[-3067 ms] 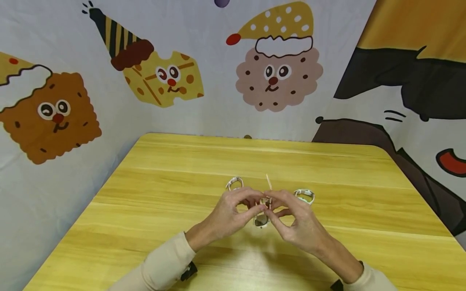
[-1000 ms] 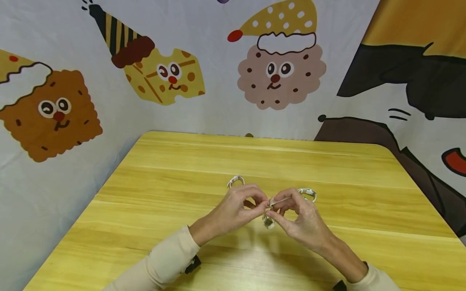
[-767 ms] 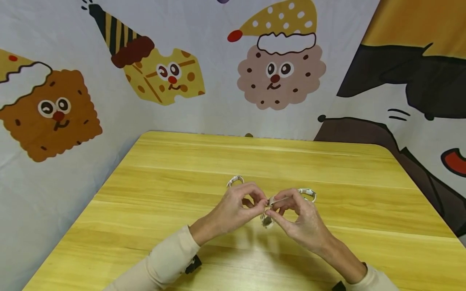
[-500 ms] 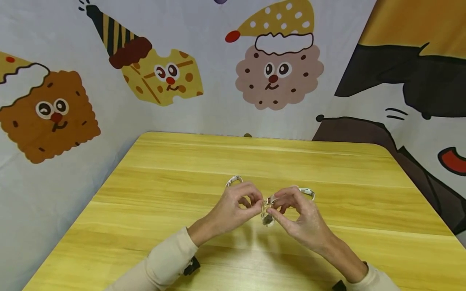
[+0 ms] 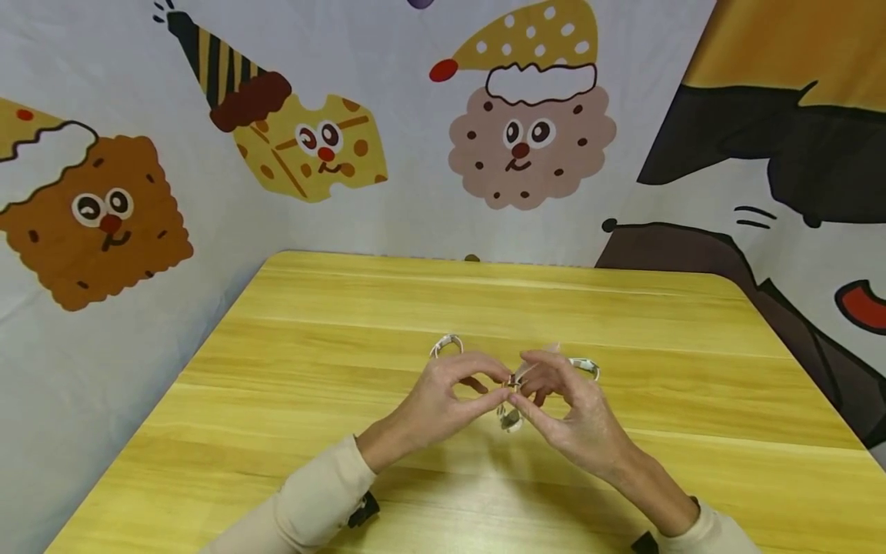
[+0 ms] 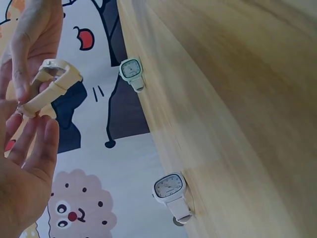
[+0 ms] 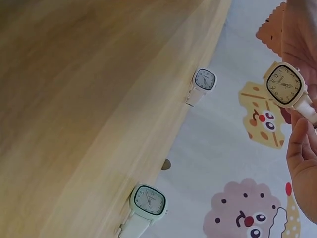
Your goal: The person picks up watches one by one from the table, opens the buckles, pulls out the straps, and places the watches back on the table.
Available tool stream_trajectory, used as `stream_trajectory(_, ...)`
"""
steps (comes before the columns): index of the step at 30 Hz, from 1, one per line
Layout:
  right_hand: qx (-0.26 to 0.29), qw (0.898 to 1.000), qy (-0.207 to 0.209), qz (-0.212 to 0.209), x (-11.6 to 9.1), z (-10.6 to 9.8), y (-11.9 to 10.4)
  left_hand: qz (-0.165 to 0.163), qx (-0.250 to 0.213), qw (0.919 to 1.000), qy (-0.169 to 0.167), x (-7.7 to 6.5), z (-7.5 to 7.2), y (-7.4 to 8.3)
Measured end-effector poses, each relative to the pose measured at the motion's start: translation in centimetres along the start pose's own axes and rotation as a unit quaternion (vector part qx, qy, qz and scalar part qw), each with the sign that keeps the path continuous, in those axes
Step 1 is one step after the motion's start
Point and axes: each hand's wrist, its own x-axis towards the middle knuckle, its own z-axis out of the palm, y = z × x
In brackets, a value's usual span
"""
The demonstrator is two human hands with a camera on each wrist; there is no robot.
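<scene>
Head view: pinches watch (image 5: 511, 420) by strap (image 6: 47, 100) with left hand (image 5: 443, 402) from nine o'clock and right hand (image 5: 576, 409) from three, apparently for steadiness.

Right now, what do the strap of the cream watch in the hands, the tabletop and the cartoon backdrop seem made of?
Cream watch strap: probably silicone or soft plastic, matte; it bends smoothly in one even colour.
Tabletop: wood or wood-look laminate, satin; grain streaks and a soft glare show.
Backdrop: likely printed cloth, matte; faint creases show.
</scene>
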Motion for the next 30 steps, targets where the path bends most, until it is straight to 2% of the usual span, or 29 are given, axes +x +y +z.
stream_trajectory(10,0.009,1.0,0.021,-0.008,-0.2,0.33,0.07,0.013,0.005,0.9998,0.017,0.05,0.19,0.12)
stream_trajectory(15,0.005,0.999,0.035,-0.005,-0.07,0.37,-0.1,0.006,0.01,0.9995,0.028,0.05,0.19,0.21)
stream_trajectory(17,0.006,0.999,0.034,-0.015,0.08,0.39,-0.07,0.009,0.013,0.9994,0.032,0.04,0.16,0.19)
stream_trajectory(24,-0.001,0.996,0.041,-0.078,0.45,0.68,0.34,0.047,0.035,0.9972,0.045,0.15,0.06,-0.09)
stream_trajectory(30,-0.019,0.993,0.065,-0.094,0.37,0.97,0.66,0.053,0.029,0.997,0.048,0.19,0.03,-0.04)
